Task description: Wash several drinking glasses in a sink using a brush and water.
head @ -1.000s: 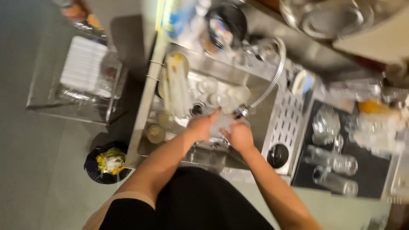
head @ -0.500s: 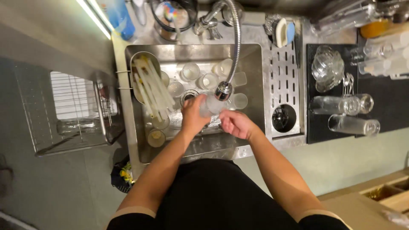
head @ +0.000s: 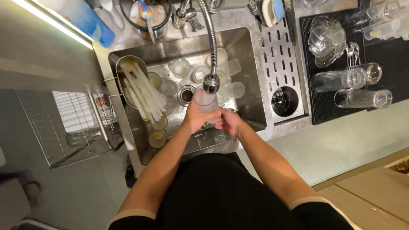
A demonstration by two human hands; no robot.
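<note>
I hold a frosted glass (head: pixel 206 102) upright under the head of the flexible metal faucet (head: pixel 211 81), over the steel sink (head: pixel 247 55). My left hand (head: pixel 194 118) wraps around the glass from the left. My right hand (head: pixel 230 122) is against its lower right side. Several more glasses (head: pixel 181 67) lie in the sink bottom behind it, around the drain (head: pixel 186 94).
A metal tub of white straws (head: pixel 138 85) hangs at the sink's left. Right of the sink are a perforated drain board (head: pixel 279 55) with a round rinser (head: pixel 284 101) and a black mat (head: pixel 328 102) holding clean glasses (head: pixel 343 79). A wire rack (head: pixel 76 127) stands lower left.
The view has swung and steadied over the sink. The glass has come up right under the faucet head, and my right hand has closed in against it.
</note>
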